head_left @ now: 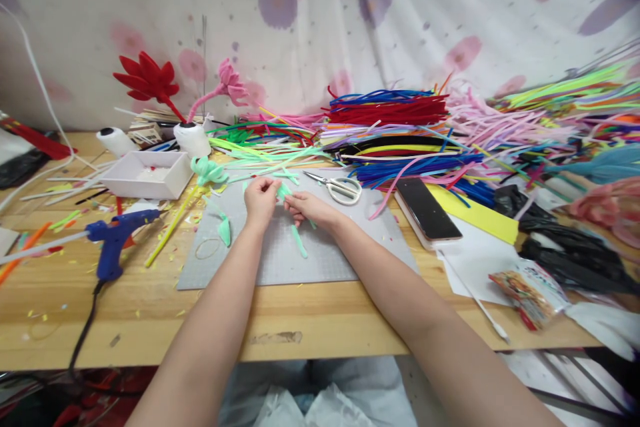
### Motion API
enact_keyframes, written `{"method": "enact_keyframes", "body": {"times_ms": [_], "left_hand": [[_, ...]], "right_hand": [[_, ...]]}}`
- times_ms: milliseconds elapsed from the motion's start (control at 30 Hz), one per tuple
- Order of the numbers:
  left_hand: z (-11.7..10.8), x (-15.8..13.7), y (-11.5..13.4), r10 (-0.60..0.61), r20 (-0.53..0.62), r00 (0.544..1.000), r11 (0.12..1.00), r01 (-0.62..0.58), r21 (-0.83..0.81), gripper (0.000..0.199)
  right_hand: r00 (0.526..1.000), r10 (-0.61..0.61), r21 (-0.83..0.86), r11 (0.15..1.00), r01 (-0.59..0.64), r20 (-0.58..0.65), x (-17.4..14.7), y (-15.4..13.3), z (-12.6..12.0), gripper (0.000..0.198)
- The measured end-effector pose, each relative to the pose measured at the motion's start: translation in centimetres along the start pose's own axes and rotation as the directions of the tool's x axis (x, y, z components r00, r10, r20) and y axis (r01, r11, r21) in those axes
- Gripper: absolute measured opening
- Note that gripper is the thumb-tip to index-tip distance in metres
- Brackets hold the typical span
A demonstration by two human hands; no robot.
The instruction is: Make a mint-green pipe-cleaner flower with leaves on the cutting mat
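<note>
Over the grey cutting mat point(230, 273), both hands meet on a mint-green pipe cleaner piece point(283, 191). My left hand point(262, 201) pinches its left end between thumb and fingers. From the other side my right hand point(311, 208) is closed on the same piece, some of its fingers hidden. A loose mint-green strip point(299, 241) lies just below the right hand. Left of the left hand rests a folded mint-green petal shape point(225, 231), and behind it a mint-green looped flower point(208, 171). Scissors point(343, 190) lie beyond the right hand.
A blue glue gun point(114, 240) with a cord stands at left, near a white box point(147, 175). Bundles of coloured pipe cleaners point(390, 110) fill the back. A phone point(429, 209), yellow paper point(475, 213) and a snack packet point(529, 290) lie at right.
</note>
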State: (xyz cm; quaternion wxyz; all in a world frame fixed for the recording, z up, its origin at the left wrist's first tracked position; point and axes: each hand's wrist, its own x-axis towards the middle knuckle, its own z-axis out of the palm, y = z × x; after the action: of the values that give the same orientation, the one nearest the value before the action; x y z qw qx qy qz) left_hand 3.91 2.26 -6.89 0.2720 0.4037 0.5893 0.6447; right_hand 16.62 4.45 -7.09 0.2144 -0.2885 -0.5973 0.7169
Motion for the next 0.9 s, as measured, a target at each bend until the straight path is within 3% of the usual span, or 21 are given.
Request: {"method": "enact_keyframes", "body": {"times_ms": [133, 200, 267, 333, 433, 500, 567, 733, 800, 900], "left_hand": [[-0.2, 0.0, 0.2, -0.189, 0.174, 0.966, 0.971, 0.21, -0.111, 0.026], [-0.2, 0.0, 0.2, -0.199, 0.256, 0.946, 0.97, 0.228, -0.089, 0.03], [-0.2, 0.0, 0.2, -0.131, 0.228, 0.965, 0.989, 0.143, -0.034, 0.029], [-0.4, 0.1, 0.1, 0.017, 0.127, 0.992, 0.998, -0.025, 0.062, 0.029], [-0.8, 0.4, -0.1, 0.212, 0.024, 0.977, 0.957, -0.212, 0.2, 0.036], [-0.8, 0.5, -0.3, 0.143, 0.041, 0.989, 0.976, -0.148, 0.162, 0.034], [-0.4, 0.3, -0.6, 0.003, 0.103, 0.995, 0.998, -0.009, 0.062, 0.032], [1.3, -1.2, -0.6, -0.187, 0.319, 0.929, 0.963, 0.238, -0.128, 0.034], [1.6, -1.5, -0.3, -0.206, 0.336, 0.919, 0.943, 0.278, -0.181, 0.034], [1.3, -1.2, 0.1, -0.206, 0.27, 0.941, 0.936, 0.27, -0.225, 0.034]], "right_hand": [[0.998, -0.022, -0.011, 1.0, 0.021, -0.058, 0.1, 0.2, 0.6, 0.029], [0.995, -0.032, -0.016, 0.999, 0.03, -0.09, 0.2, 0.3, 0.9, 0.03], [0.992, -0.054, -0.025, 0.998, 0.051, -0.115, 0.2, 0.3, 1.0, 0.03], [0.99, -0.07, -0.037, 0.997, 0.066, -0.12, 0.2, 0.4, 1.0, 0.03], [0.989, -0.078, -0.059, 0.996, 0.071, -0.123, 0.6, 0.8, 1.0, 0.03], [0.985, -0.084, -0.081, 0.994, 0.073, -0.151, 1.0, 1.2, 1.0, 0.029], [0.975, -0.093, -0.095, 0.993, 0.075, -0.201, 1.4, 1.8, 1.0, 0.029], [0.962, -0.1, -0.23, 0.972, 0.041, -0.253, 1.7, 1.9, 1.0, 0.033], [0.968, -0.11, -0.373, 0.928, 0.019, -0.224, 1.1, 1.0, 0.4, 0.036], [0.951, -0.213, -0.613, 0.79, 0.032, -0.224, 0.1, -0.7, -1.1, 0.038]]}}
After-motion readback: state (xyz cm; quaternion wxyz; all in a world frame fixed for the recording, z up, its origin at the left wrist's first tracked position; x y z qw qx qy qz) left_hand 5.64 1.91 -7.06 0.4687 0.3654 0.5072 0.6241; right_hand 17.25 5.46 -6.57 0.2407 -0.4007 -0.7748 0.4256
